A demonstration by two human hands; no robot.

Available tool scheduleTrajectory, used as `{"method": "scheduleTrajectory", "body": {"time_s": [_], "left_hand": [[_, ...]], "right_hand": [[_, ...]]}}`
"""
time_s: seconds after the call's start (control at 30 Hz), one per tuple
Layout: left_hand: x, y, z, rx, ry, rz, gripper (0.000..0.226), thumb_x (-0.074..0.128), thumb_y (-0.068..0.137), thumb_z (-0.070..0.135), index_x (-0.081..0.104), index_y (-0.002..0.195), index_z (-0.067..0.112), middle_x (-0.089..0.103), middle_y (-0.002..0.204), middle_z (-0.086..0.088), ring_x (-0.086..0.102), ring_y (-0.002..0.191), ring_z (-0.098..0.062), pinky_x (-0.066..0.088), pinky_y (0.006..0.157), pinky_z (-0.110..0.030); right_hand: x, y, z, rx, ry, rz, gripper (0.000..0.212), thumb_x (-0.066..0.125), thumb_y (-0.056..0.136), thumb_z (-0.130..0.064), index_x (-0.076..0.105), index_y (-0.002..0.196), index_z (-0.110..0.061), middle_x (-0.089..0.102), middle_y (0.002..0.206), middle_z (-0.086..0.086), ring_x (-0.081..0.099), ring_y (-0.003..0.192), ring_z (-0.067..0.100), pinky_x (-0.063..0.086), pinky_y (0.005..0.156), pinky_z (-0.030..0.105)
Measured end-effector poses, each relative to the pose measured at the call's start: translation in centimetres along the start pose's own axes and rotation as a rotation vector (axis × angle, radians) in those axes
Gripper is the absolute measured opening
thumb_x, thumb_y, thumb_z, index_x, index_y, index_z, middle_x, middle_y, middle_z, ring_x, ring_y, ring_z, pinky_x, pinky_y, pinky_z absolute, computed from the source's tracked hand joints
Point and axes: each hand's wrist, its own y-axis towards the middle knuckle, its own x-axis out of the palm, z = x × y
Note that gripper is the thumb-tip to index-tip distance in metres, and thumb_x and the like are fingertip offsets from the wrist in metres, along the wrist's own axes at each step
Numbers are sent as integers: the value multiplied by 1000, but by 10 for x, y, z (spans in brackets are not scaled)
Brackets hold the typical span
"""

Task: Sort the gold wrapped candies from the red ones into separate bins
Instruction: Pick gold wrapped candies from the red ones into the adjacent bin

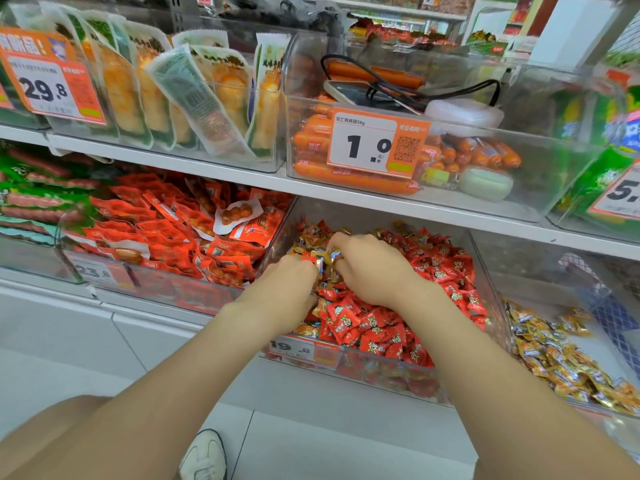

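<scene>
A clear middle bin (374, 375) on the lower shelf holds a heap of red wrapped candies (367, 327) with gold wrapped candies (311, 237) mixed in at its back left. Both hands are inside this bin. My left hand (294, 278) grips several gold candies (320, 263), its fingers curled round them. My right hand (367, 268) is just to its right, fingers bent down into the pile and pinching gold candies between the two hands. The clear bin to the right (588, 348) holds only gold candies (554, 358).
A bin of red snack packets (180, 233) stands to the left of the candy bin. The shelf above (242, 174) carries bins of sausages (346, 174) and packaged snacks, with a phone and cable (367, 91) on top. A price tag (304, 349) fronts the middle bin. White floor lies below.
</scene>
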Motion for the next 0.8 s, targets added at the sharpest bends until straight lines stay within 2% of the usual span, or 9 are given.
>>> {"method": "scheduleTrajectory", "body": {"time_s": [0.1,0.17,0.3,0.37,0.47,0.53,0.63,0.73,0.8], "left_hand": [[-3,-2,0,-29,-167,61,21,65,102,35,76,99,16,69,97,-7,68,91,-28,57,80,-41],[-10,-7,-1,-59,-278,168,18,66,102,35,77,106,22,72,105,-3,69,96,-23,57,84,-39],[-23,-21,7,-127,-544,328,11,66,101,39,75,105,34,73,97,10,67,90,-15,49,78,-29],[-28,-29,17,-178,-809,283,9,67,101,35,75,105,33,72,77,5,66,69,-11,49,62,-25],[-31,-38,43,-258,-1240,106,15,69,101,24,75,114,19,70,82,-11,60,64,-13,52,59,-24],[-28,-38,66,-299,-1426,-40,17,69,101,17,72,113,7,67,87,-9,57,65,-14,48,57,-25],[-22,-35,114,-258,-1432,-228,11,68,99,13,70,101,2,64,87,-8,54,63,-16,40,51,-24],[-18,-26,169,-138,-1245,-290,12,70,98,15,72,98,3,65,80,-6,55,58,-17,39,49,-26],[-13,-17,210,-47,-1128,-245,7,72,96,17,76,102,15,64,67,-1,58,54,-18,42,52,-29]], "right_hand": [[-6,-6,10,70,165,127,14,51,104,-30,60,112,-22,66,79,5,62,69,33,54,63,42],[-15,-14,13,127,302,166,15,53,106,-33,63,105,-22,63,68,1,58,59,24,44,55,34],[-37,-39,17,351,564,147,29,54,107,-36,62,86,-17,57,62,1,49,53,19,36,50,30],[-46,-55,23,535,878,51,26,54,107,-32,65,95,-12,54,67,4,45,51,18,34,45,26],[-64,-84,44,648,1099,-98,19,57,107,-27,63,105,-10,57,70,6,46,51,18,30,40,23],[-75,-106,66,670,1116,-121,16,59,106,-28,62,104,-12,56,70,6,45,51,18,27,39,22],[-85,-143,114,768,1016,33,17,57,102,-24,65,91,-14,53,69,8,41,50,18,22,41,20],[-77,-184,172,870,561,208,27,54,96,-23,58,72,-12,60,70,15,54,60,28,44,52,33],[-65,-210,203,948,398,177,28,53,98,-26,55,75,-11,61,75,17,59,71,32,53,68,42]]}}
